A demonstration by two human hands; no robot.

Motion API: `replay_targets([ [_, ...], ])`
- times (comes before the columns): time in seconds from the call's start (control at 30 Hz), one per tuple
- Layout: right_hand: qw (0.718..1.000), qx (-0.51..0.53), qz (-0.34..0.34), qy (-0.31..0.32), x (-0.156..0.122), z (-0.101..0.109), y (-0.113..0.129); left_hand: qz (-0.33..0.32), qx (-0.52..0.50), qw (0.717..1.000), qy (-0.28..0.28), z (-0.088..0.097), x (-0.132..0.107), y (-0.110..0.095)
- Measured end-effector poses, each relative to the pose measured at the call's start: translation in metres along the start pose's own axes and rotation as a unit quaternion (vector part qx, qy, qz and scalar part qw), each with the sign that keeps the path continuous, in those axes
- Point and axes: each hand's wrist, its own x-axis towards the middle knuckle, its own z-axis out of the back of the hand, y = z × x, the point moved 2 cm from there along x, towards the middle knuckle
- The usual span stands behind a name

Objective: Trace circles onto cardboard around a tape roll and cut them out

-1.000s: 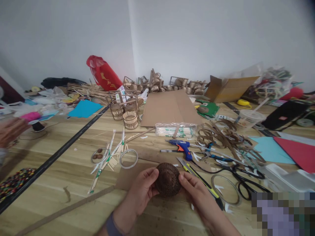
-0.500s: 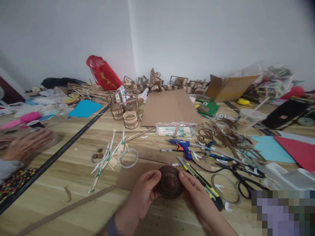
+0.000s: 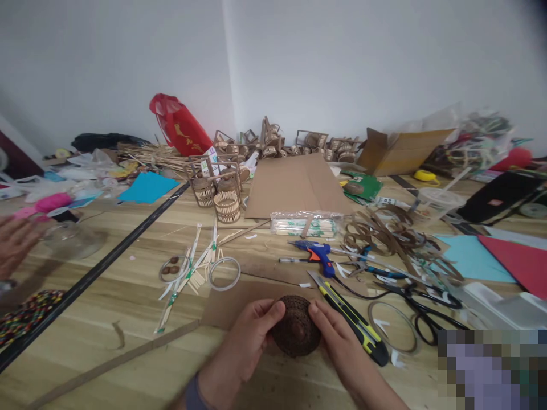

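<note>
Between my two hands is a small round dark-brown woven lid [image 3: 296, 327] with a knob in its middle. My left hand [image 3: 252, 333] grips its left edge, thumb on top. On the opposite edge, my right hand [image 3: 337, 336] pinches it with thumb and fingers; the undersides are hidden. Below the lid's far side lies a piece of brown cardboard [image 3: 226, 304]. A yellow-and-black utility knife [image 3: 354, 322] rests just beyond my right hand, and a blue glue gun [image 3: 318, 254] lies farther off.
Small slatted baskets [image 3: 227, 206] stand at the back left, near a large cardboard sheet [image 3: 294, 188]. Black scissors [image 3: 421, 307] and tape rings [image 3: 224, 274] lie about. At far left, a co-worker's hand [image 3: 17, 242] is near a clear plastic container [image 3: 72, 239].
The lid has tilted in my hands so its knob faces nearer to me, and it sits slightly lower. The co-worker's hand has moved left, off the clear container.
</note>
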Motion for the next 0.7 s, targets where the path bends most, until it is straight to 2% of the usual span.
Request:
replay_targets([
  [0.33, 0.999, 0.039, 0.001, 0.032, 0.003, 0.005, -0.009, 0.002, 0.010, 1.000, 0.016, 0.003, -0.004, -0.007],
  [0.53, 0.995, 0.083, 0.005, 0.052, 0.004, 0.017, -0.018, -0.065, 0.040, 0.997, 0.010, 0.008, -0.010, -0.010],
  [0.7, 0.989, 0.130, 0.001, 0.066, 0.003, 0.014, -0.020, -0.083, 0.040, 0.996, 0.013, 0.001, -0.013, -0.011],
])
